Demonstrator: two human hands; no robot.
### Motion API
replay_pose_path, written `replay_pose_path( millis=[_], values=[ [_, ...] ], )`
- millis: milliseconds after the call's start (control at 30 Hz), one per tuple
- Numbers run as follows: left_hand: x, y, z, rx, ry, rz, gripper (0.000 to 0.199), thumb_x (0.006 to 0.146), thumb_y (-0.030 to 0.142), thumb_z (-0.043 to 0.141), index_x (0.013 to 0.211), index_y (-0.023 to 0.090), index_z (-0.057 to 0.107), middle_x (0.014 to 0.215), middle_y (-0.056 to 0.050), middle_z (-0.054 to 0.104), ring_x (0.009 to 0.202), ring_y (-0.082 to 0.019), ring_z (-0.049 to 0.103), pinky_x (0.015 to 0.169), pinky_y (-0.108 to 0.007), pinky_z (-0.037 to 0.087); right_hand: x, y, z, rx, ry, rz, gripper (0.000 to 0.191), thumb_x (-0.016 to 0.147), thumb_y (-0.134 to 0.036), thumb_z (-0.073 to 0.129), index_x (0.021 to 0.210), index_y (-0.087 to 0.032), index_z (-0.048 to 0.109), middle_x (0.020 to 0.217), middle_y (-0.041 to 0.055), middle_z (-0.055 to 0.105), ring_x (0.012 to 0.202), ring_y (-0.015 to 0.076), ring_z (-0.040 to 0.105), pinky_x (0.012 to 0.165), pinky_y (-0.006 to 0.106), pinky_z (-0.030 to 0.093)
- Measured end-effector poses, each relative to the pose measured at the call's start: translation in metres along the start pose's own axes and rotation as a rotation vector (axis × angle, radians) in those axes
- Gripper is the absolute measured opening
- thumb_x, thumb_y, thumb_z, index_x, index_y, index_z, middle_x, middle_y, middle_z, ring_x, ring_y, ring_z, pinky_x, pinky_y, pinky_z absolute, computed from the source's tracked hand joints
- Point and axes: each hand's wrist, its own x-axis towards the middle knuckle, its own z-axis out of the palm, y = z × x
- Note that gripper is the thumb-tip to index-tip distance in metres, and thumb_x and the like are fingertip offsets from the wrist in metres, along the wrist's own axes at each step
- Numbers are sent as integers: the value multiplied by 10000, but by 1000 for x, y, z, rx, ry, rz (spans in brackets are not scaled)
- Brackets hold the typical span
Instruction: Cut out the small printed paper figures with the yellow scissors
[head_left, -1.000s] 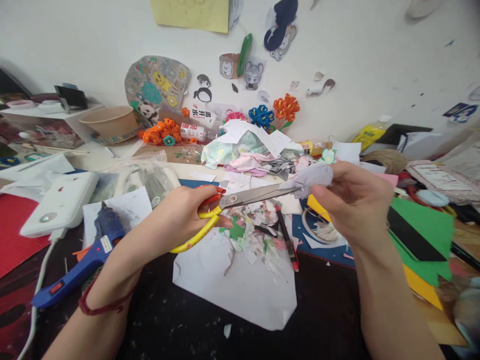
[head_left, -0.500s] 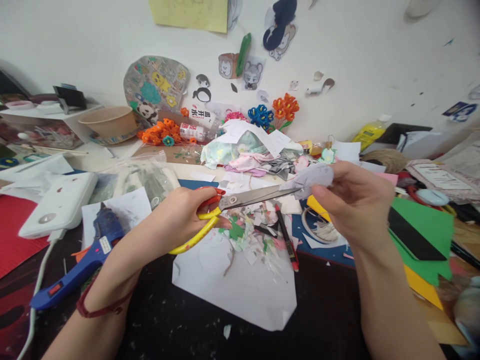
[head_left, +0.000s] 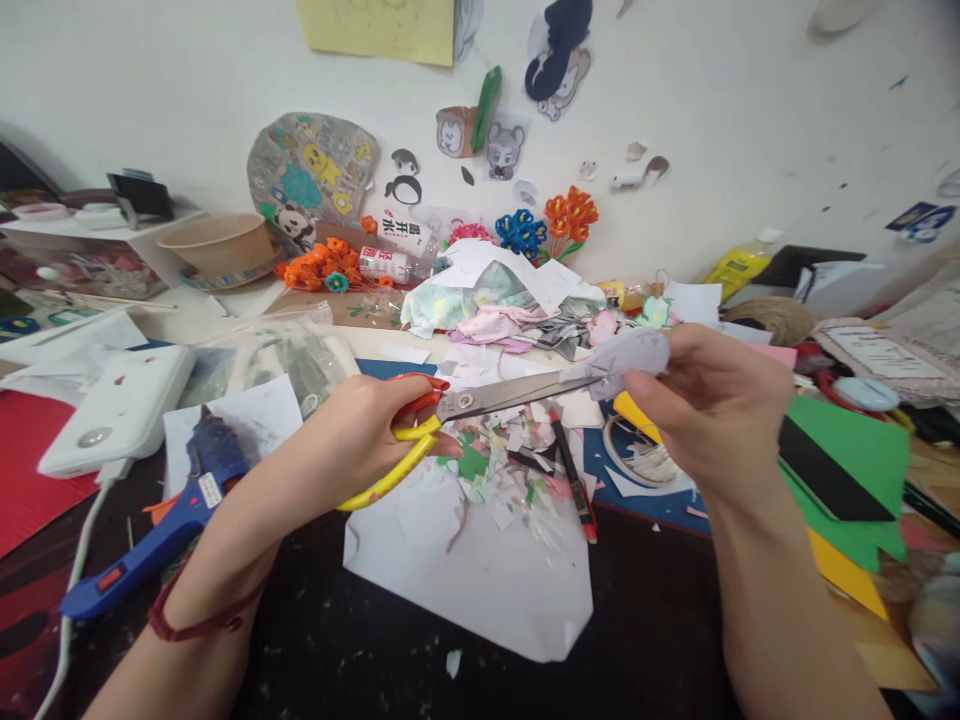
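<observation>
My left hand (head_left: 375,425) is wrapped round the red and yellow handles of a pair of scissors (head_left: 495,395), whose blades point right, slightly apart. Their tips meet the edge of a small pale piece of paper (head_left: 626,362) with faint drawn lines. Thumb and fingers of my right hand (head_left: 720,390) pinch that piece from its right side. Below the blades lie many paper scraps (head_left: 480,460) on a white sheet (head_left: 480,590). A black and red pen (head_left: 574,480) rests at the right edge of the scraps.
A blue glue gun (head_left: 172,530) and a white power strip or box with a cable (head_left: 116,410) are at left. Behind the hands is a heap of crumpled cut paper (head_left: 502,300). Green paper with a black slab (head_left: 836,470) lies at right. A white wall with stickers stands behind.
Almost nothing differs. My right hand and the pale paper have shifted very slightly to the right; the scissors stay nearly in place, tips still at the paper.
</observation>
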Motion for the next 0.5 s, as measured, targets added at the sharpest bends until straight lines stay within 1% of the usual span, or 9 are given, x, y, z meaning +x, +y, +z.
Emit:
replay_pose_path(
  millis=[300, 400, 500],
  values=[
    [-1, -7, 3, 40, 10, 24, 396, 841, 460, 634, 695, 207, 367, 567, 87, 294, 593, -111, 197, 519, -247, 205, 0, -1, 0, -37, 17, 2, 115, 859, -160, 722, 893, -269, 738, 763, 1, 680, 684, 158, 619, 631, 300, 538],
    [-1, -7, 3, 36, 17, 23, 405, 842, 456, 633, 687, 206, 354, 576, 87, 271, 603, -113, 185, 519, -241, 210, 0, -1, 1, -32, 18, 3, 109, 856, -171, 728, 892, -273, 737, 766, 2, 685, 684, 160, 621, 637, 307, 542],
    [-1, -6, 3, 30, 20, 22, 410, 841, 446, 630, 681, 207, 338, 576, 89, 248, 607, -115, 169, 515, -243, 202, 0, -2, 1, -27, 22, -6, 120, 847, -162, 735, 887, -275, 741, 761, -6, 688, 686, 149, 620, 634, 291, 536]
  ],
)
